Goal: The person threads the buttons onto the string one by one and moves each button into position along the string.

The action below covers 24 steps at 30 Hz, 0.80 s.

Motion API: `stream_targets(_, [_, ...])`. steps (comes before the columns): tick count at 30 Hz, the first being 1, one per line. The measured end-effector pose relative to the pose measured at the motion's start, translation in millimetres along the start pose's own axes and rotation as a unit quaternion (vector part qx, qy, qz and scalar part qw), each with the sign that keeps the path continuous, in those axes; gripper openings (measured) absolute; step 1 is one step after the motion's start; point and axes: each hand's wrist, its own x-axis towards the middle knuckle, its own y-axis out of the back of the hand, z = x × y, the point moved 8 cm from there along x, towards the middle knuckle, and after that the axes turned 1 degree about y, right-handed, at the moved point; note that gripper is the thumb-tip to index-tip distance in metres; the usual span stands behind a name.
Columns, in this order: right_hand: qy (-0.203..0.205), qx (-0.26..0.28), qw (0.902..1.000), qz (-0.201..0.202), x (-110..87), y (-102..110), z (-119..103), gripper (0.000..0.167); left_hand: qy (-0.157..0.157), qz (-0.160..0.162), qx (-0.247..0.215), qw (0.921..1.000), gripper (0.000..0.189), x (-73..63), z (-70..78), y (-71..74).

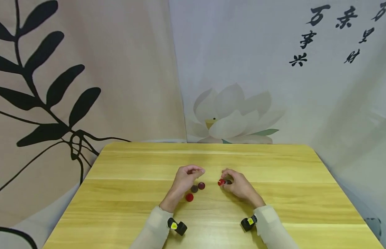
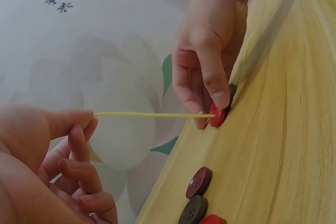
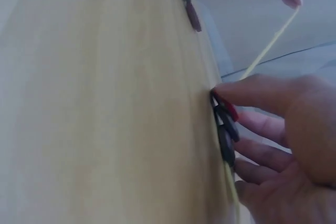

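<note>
My left hand (image 1: 184, 179) pinches one end of a yellow cord (image 2: 149, 114) between thumb and fingertip. The cord runs taut to a red button (image 2: 216, 115), entering near its middle. My right hand (image 1: 240, 185) grips that button between thumb and fingers, close over the table. Behind the red one, darker buttons (image 3: 227, 142) stand in a row, partly hidden by my fingers in the head view. More cord trails below them in the right wrist view. Close to my left hand lie a maroon button (image 1: 201, 185), a dark grey button (image 1: 194, 188) and another red button (image 1: 189, 197).
Beneath both hands is a light wooden table (image 1: 133, 162). Its far edge meets a hanging cloth backdrop (image 1: 143, 86) printed with leaves, a lotus and characters. A dark camera (image 1: 181, 228) is strapped to my left wrist, and another camera (image 1: 247, 224) to my right.
</note>
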Motion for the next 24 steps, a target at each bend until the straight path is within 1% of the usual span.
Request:
stream_targets(5, [0.022, 0.01, 0.9997, -0.008, -1.2, 0, -8, 0.026, 0.003, 0.001, 0.013, 0.9999, 0.019, 1.7, -1.8, -0.1])
stream_targets(11, [0.059, 0.012, 0.9981, 0.014, -0.8, 4, -26, 0.028, -0.005, -0.003, 0.005, 1.0, 0.022, -1.4, -0.1, 0.0])
stream_targets(14, [0.075, 0.037, 0.9964, 0.013, -1.0, 3, -37, 0.027, -0.009, -0.004, 0.004, 0.9999, 0.022, -2.1, 0.6, -0.1])
stream_targets(17, [0.088, 0.068, 0.9938, -0.001, -0.8, -1, -48, 0.027, -0.009, -0.005, 0.005, 0.9999, 0.021, -1.5, 0.9, -0.3])
stream_targets(19, [0.097, 0.078, 0.9921, -0.01, -0.7, -5, -55, 0.026, -0.009, -0.006, 0.007, 0.9999, 0.021, -1.3, 1.2, -0.3])
stream_targets(22, [0.113, 0.07, 0.9911, -0.016, -0.2, -9, -63, 0.024, -0.006, -0.005, 0.011, 0.9999, 0.02, -1.9, 2.2, -0.2])
stream_targets(24, [0.119, 0.059, 0.9911, -0.013, 0.2, -10, -67, 0.023, -0.005, -0.005, 0.014, 0.9999, 0.019, -4.1, 5.5, -0.1])
